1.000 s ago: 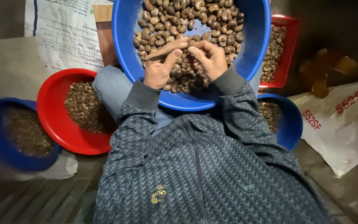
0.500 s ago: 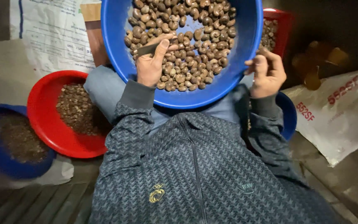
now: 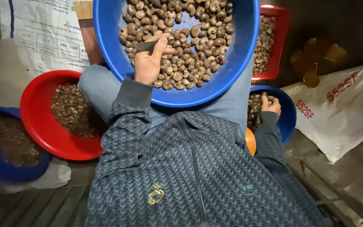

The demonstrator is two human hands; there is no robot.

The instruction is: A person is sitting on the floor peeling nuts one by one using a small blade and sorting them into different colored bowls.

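My left hand (image 3: 149, 63) grips a small knife (image 3: 148, 45) over the cashews (image 3: 190, 38) at upper centre (right hand (image 3: 270, 104) curled, grasp unclear, in the small blue bowl (image 3: 288, 120)).

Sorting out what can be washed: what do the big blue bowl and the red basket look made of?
The blue bowl looks like moulded plastic: smooth, even colour, slight sheen on its wall. The red basket also seems plastic, with an open lattice side; it is dim there, so less sure.
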